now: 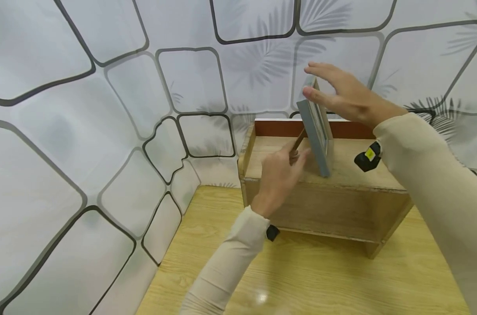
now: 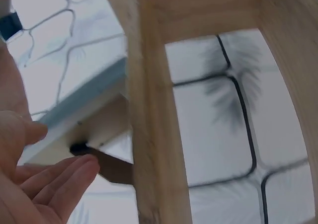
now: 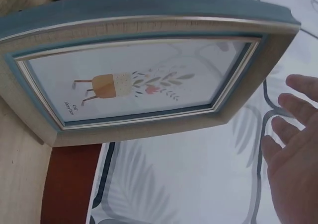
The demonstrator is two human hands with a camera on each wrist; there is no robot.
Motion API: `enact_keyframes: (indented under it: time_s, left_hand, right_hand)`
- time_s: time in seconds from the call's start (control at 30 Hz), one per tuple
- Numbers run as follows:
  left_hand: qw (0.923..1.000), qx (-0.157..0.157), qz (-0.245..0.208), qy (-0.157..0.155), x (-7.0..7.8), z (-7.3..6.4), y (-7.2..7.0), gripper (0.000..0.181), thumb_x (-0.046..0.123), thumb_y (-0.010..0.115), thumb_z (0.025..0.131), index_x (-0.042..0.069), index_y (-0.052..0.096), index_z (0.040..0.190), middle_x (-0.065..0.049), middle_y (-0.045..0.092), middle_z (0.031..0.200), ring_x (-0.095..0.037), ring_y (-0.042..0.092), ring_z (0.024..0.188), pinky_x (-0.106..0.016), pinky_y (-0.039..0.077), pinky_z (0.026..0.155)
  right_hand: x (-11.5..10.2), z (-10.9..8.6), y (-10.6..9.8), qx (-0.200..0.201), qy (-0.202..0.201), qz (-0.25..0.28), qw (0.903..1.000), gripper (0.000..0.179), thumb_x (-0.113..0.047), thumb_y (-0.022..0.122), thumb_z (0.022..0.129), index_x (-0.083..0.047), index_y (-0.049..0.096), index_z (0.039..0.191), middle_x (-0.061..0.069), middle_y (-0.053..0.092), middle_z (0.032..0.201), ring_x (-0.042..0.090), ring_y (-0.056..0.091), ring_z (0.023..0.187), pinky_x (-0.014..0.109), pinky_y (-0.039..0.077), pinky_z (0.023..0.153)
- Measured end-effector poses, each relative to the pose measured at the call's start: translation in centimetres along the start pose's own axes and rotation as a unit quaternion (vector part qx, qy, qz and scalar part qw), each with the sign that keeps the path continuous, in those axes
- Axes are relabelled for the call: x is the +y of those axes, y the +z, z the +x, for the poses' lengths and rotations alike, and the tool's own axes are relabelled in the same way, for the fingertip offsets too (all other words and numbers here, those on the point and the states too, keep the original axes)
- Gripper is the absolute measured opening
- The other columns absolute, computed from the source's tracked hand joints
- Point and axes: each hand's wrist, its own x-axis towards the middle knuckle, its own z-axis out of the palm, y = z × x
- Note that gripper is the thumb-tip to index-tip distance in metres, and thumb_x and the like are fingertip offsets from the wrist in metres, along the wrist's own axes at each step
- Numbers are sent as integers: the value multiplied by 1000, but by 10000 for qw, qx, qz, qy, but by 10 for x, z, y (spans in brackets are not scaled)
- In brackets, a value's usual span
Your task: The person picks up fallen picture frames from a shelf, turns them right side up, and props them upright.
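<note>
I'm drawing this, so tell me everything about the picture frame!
The picture frame has blue-grey sides, a beige, woody border and shiny front over printed, potted flowers. It stands upright on the wooden shelf, its brown back stand folded out. The left hand is beside that stand, perhaps touching; the right hand is apart.

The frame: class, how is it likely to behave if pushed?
The frame probably stays stiff, as its thick border looks rigid. It may tip, being thin for its height with a slim strut showing behind. Its front could be fragile: faint reflections suggest glass or clear plastic.
</note>
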Motion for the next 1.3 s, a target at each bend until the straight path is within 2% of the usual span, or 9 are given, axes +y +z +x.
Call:
enact_keyframes:
  time_s: [0.07, 0.17, 0.27, 0.4, 0.6, 0.7, 0.9, 1.3]
  left_hand:
    - [9994, -154, -250, -188, 5, 1, 2, 37, 31, 71, 96, -1, 71, 116, -8, 78, 91, -9, 74, 77, -17, 55, 68]
    - [9981, -379, -248, -428, 10, 4, 7, 48, 38, 72, 95, -2, 69, 121, -10, 77, 96, -11, 75, 84, -18, 56, 73]
    - [9969, -486, -125, -614, 13, 7, 13, 47, 41, 73, 94, -2, 72, 114, -9, 78, 94, -11, 75, 82, -19, 56, 72]
    - [9945, -555, -360, -809, 15, 8, 19, 37, 37, 75, 93, 2, 74, 104, -6, 78, 89, -8, 74, 76, -15, 53, 66]
    - [9956, -553, -414, -633, 17, 9, 24, 28, 36, 77, 91, 10, 74, 100, 1, 77, 83, 3, 67, 65, -10, 45, 58]
    - [9959, -522, -466, -567, 18, 10, 25, 28, 36, 77, 91, 10, 74, 100, 2, 76, 81, 6, 63, 61, -9, 44, 54]
    - [9955, -494, -601, -535, 19, 12, 26, 24, 31, 77, 92, 7, 73, 97, 0, 76, 79, 5, 64, 60, -8, 44, 52]
    - [9929, -694, -674, -693, 19, 15, 23, 22, 25, 75, 93, 7, 75, 104, -3, 77, 82, 2, 67, 63, -9, 46, 50]
  right_hand:
    - [4, 2, -1, 104, 61, 207, 9997, 60, -38, 44, 107, -12, 31, 160, 7, 18, 168, 28, 10, 154, 52, 4, 123]
    - [12, 5, 0, 229, 153, 385, 9989, 56, -37, 39, 108, -14, 34, 159, 7, 20, 167, 27, 11, 154, 49, 4, 123]
    - [20, 9, 3, 206, 234, 544, 9980, 56, -36, 35, 109, -11, 33, 159, 10, 19, 167, 29, 9, 154, 49, 3, 123]
    - [30, 14, 8, 77, 306, 614, 9976, 56, -34, 31, 110, -5, 31, 158, 16, 16, 167, 33, 7, 154, 51, 2, 123]
    - [37, 16, 10, -151, 423, 655, 9968, 58, -36, 28, 111, -2, 30, 158, 19, 14, 167, 35, 6, 154, 52, 2, 123]
    - [38, 17, 10, -208, 449, 792, 9956, 58, -35, 30, 110, -1, 31, 157, 18, 14, 167, 38, 11, 153, 54, 6, 122]
    - [39, 17, 9, -127, 482, 898, 9947, 56, -32, 36, 110, 2, 35, 154, 21, 17, 166, 49, 22, 147, 59, 17, 119]
    - [48, 14, 7, 93, 375, 757, 9964, 52, -27, 41, 109, 5, 40, 150, 26, 26, 159, 53, 31, 139, 67, 24, 113]
